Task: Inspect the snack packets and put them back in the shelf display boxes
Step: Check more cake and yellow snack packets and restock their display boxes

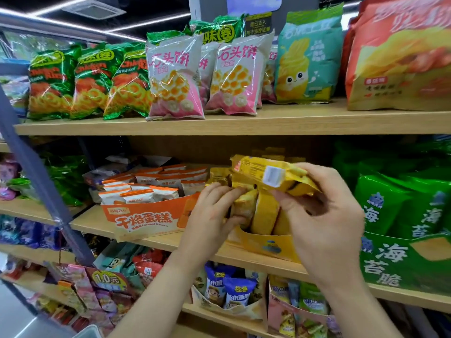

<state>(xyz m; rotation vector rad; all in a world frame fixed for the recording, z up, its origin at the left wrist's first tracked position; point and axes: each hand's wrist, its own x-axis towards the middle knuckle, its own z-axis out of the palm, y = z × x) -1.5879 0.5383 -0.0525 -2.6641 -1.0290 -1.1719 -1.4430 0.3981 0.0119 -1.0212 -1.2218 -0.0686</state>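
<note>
My right hand holds a yellow snack packet tilted, its back with a white label facing me, just above the yellow display box on the middle shelf. My left hand grips another yellow packet that stands in that box among several upright yellow packets. To the left stands an orange display box filled with several white-and-orange cake packets.
The top wooden shelf carries green, pink and teal snack bags. Large green seaweed bags crowd the right of the middle shelf. The lower shelf holds display boxes of small packets. A grey diagonal strut crosses the left side.
</note>
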